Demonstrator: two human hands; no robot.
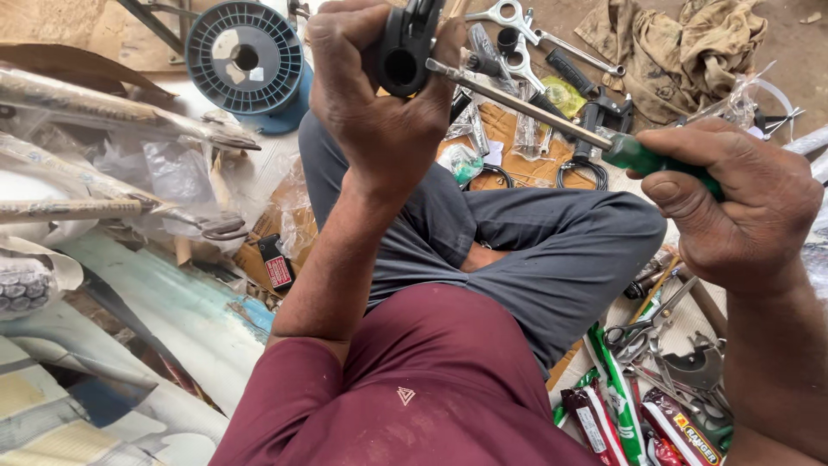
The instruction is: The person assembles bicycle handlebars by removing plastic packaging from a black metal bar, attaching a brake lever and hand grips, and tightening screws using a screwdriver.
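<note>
Clutter is hemming in the lap on every side

Wrenches [517, 26] and bagged parts [470, 129] are crowding the floor ahead, scissors [642, 328] and packets [617, 406] are filling the right, wrapped bundles [103, 108] are blocking the left; only the air over the crossed legs [535, 250] is staying open.

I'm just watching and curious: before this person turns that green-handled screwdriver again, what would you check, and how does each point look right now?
1. Left hand wrapped firmly around the black part: ok.
2. Right hand closed on the green handle of the screwdriver: ok.
3. Screwdriver tip reaching the black part: ok; whether it sits in a screw head: cannot tell.
4. Shaft clear of the left hand's fingers: not ok, it passes close beside them.
5. Work held clear of the crossed legs: ok.
</note>
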